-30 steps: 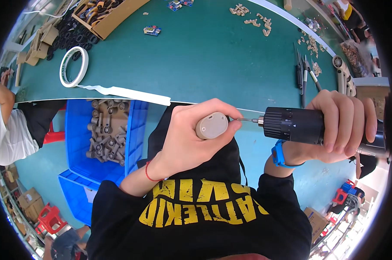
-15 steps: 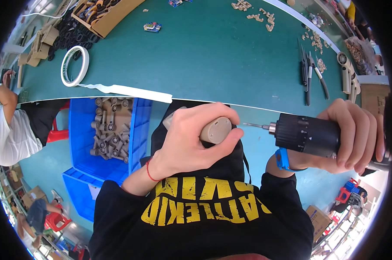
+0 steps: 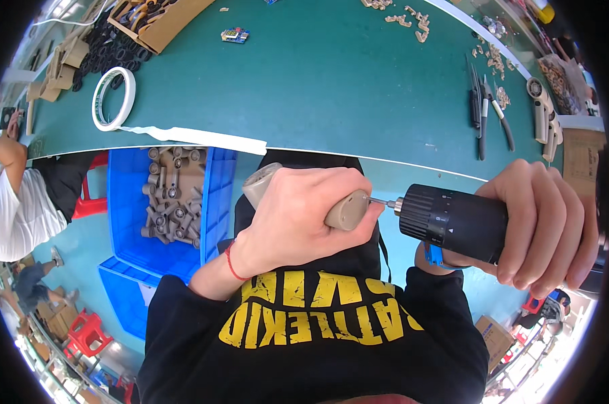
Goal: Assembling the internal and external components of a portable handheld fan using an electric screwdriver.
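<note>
Wrapped in my left hand (image 3: 304, 209) is a beige handheld fan (image 3: 348, 211), its oval handle end turned to the right and its round head (image 3: 260, 180) showing behind my knuckles. My right hand (image 3: 543, 225) grips a black electric screwdriver (image 3: 452, 222), held level and pointing left. The thin bit (image 3: 381, 202) reaches the handle's end near its upper edge, by my left fingertips. Whether a screw sits under the bit is too small to tell.
A blue crate (image 3: 217, 202) of similar beige fans stands below the table at left. On the green table (image 3: 304, 81) are a tape roll (image 3: 97, 101) with a strip pulled out, a small circuit board (image 3: 235, 35), pliers (image 3: 484, 114) and small beige parts (image 3: 422, 27). A co-worker's arm (image 3: 5, 151) is at left.
The screwdriver has moved left, so its bit now meets the handle end; before, a gap lay between them. My left hand has tilted the fan, bringing more of its head into view.
</note>
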Demonstrator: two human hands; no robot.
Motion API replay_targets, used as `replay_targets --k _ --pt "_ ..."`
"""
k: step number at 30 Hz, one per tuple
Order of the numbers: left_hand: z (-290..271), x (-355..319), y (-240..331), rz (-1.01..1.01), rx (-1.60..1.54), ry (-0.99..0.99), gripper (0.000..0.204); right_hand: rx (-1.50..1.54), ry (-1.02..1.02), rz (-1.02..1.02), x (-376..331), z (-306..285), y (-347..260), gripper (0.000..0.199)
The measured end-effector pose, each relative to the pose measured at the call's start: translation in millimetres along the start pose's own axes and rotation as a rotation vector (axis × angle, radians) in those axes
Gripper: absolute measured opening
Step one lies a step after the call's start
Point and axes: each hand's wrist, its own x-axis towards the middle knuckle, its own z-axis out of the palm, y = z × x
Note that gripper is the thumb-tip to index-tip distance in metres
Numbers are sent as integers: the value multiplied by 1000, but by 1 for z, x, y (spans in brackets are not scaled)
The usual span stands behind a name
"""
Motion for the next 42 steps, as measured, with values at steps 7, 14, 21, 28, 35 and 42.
replay_targets --k 7,14,21,28,35,42 --pt "-1 -4 1 39 81 -35 21 205 58 -58 -2 4 23 4" --pt "4 -6 2 25 61 -54 21 58 -67 210 5 -8 -9 6" --pt "8 -1 0 -37 -21 -113 19 -63 -49 252 2 -8 -16 13" --pt "-12 -8 -10 -522 -768 -254 24 -708 336 279 14 5 -84 52" --pt "-28 8 -10 -330 -1536 -60 35 -2305 448 541 -5 -108 -184 36" --pt "-47 37 29 520 -687 127 32 -2165 494 413 -5 -36 -93 34"
